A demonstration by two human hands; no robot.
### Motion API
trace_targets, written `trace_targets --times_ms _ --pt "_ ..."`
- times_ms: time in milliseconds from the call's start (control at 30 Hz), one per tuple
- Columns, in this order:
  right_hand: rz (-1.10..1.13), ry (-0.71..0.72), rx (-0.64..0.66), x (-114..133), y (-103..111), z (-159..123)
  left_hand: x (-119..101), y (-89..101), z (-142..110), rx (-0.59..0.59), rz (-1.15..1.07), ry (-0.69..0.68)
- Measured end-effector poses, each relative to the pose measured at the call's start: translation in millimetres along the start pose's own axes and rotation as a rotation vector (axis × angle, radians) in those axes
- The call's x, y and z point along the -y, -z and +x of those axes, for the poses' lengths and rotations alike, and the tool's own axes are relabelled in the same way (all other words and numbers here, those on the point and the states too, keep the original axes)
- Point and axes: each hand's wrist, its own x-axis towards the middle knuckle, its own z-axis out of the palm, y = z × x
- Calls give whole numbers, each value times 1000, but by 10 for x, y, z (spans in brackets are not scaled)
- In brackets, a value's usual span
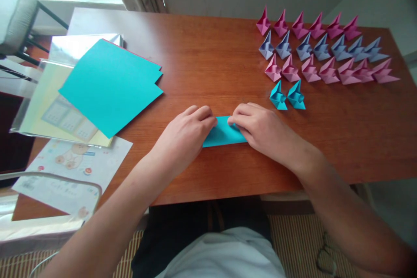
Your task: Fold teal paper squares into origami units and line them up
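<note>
Flat on the wooden table in front of me lies a folded strip of turquoise paper. My left hand is closed at its left end, thumb and fingers on the upper edge. At the right end my right hand pinches the same edge, fingers curled. Both palms hide the ends of the strip. Just beyond my right hand stand two turquoise origami pieces with pointed tips.
Rows of pink origami pieces, lavender ones and magenta ones fill the table's far right. Turquoise sheets lie at left over a clear plastic packet and a printed sheet. A stool stands beyond the table.
</note>
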Motion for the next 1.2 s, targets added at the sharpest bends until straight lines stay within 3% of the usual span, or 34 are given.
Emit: trace_targets --times_ms 300,567,700,900,1067,1200 --pt "-243 -2 70 219 4 29 -187 25 -70 19 168 18" --pt "-517 71 42 554 -169 -326 -577 -152 -382 -52 460 -64" --pt "-604 65 44 654 -305 -459 -693 -216 -451 53 472 -16" --pt "-585 -13 72 764 -381 -466 -761 -161 -410 191 420 17" --pt "-567 -73 65 808 -412 -526 -791 -137 -390 244 442 17" --pt "-710 -116 79 711 -401 -733 -796 -141 -400 244 423 34"
